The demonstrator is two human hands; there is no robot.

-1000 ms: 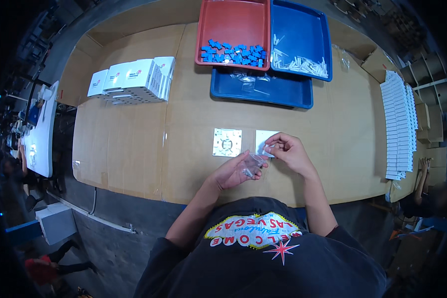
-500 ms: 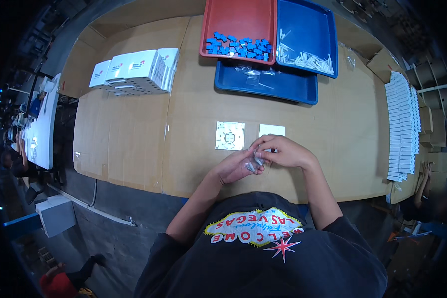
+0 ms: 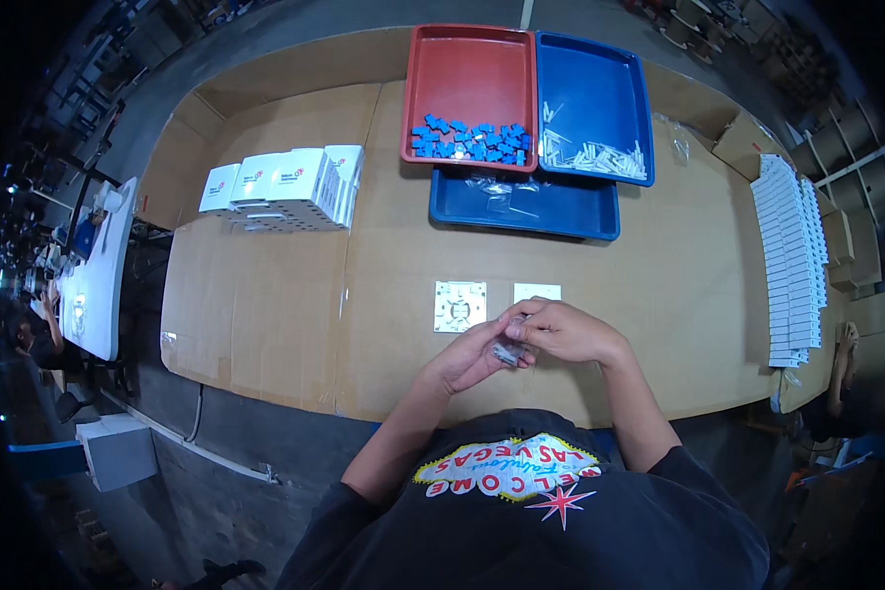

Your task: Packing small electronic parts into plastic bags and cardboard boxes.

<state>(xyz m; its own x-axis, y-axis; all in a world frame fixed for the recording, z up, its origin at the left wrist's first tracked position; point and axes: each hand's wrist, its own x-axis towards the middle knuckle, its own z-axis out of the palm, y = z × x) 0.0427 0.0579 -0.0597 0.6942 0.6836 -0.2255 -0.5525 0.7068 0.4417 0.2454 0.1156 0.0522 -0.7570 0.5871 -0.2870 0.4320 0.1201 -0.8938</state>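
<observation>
My left hand (image 3: 470,361) and my right hand (image 3: 567,332) meet over the near part of the cardboard-topped table. Between them is a small clear plastic bag (image 3: 506,353) with light-coloured small pieces in it; what they are is too small to tell. The left hand cups the bag from below, while the right thumb and fingers pinch its upper part. Just beyond the left hand lies a white square plastic base (image 3: 460,307), its inner side with a round middle facing up. Partly covered by my right hand is a flat white plate (image 3: 538,292).
At the far side, a red tray (image 3: 470,88) holds blue plastic pieces, and a blue tray (image 3: 592,98) holds white sticks. Both overlap a lower blue tray (image 3: 560,208) with clear bags. White boxes (image 3: 290,187) stand left; stacked white units (image 3: 789,261) line the right edge.
The whole view has tilted, so the table and trays sit lower in the picture. My hands have stayed together on the bag, with the fingers slightly shifted.
</observation>
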